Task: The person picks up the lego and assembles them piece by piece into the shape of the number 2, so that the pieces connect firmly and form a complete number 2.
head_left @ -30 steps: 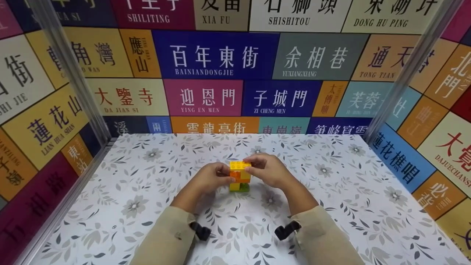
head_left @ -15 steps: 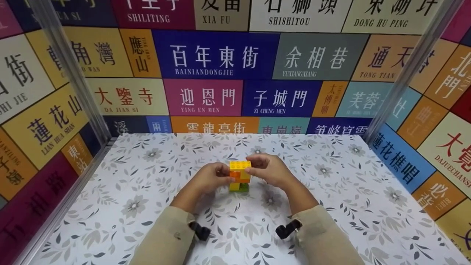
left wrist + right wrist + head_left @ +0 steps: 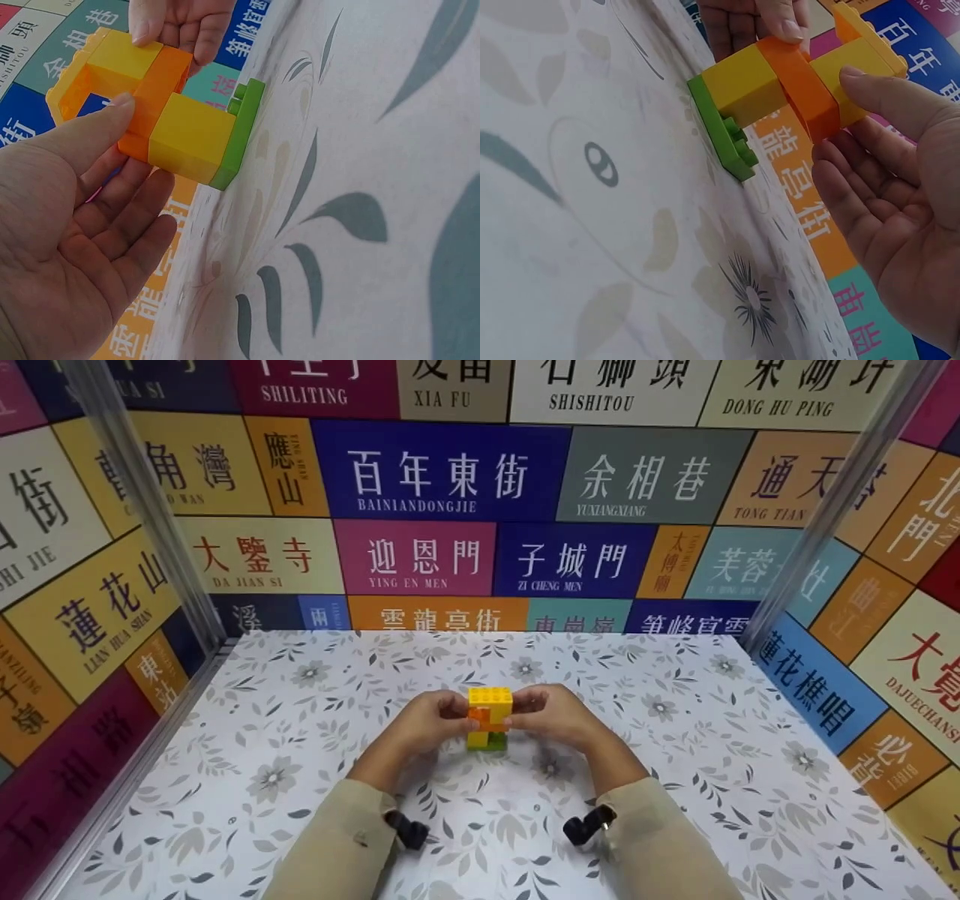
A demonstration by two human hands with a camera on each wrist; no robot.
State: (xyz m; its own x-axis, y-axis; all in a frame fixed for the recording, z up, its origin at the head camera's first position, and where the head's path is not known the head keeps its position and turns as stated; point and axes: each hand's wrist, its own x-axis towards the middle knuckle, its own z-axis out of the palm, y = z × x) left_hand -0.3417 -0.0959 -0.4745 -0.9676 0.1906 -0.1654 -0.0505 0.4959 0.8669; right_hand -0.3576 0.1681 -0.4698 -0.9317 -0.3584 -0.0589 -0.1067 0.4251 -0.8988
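A small stack of toy building bricks stands upright on the table in the head view. Its base is a green plate with a yellow brick on one side. Across that lies an orange brick, topped by another yellow brick and a studded yellow top piece. From the left, my left hand pinches the stack, its thumb on the orange layer. My right hand pinches the other side, with the thumb on the upper yellow brick in the right wrist view. Fingertips behind the stack are partly hidden.
A white cloth with grey leaves and flowers covers the table. Coloured panels with lettering stand behind it and at both sides, with metal-looking posts at the corners. Black straps hang by the sleeves.
My right hand has slid down from the top yellow piece to lower on the stack's right side. The left hand keeps its hold, and the stack has stayed in place.
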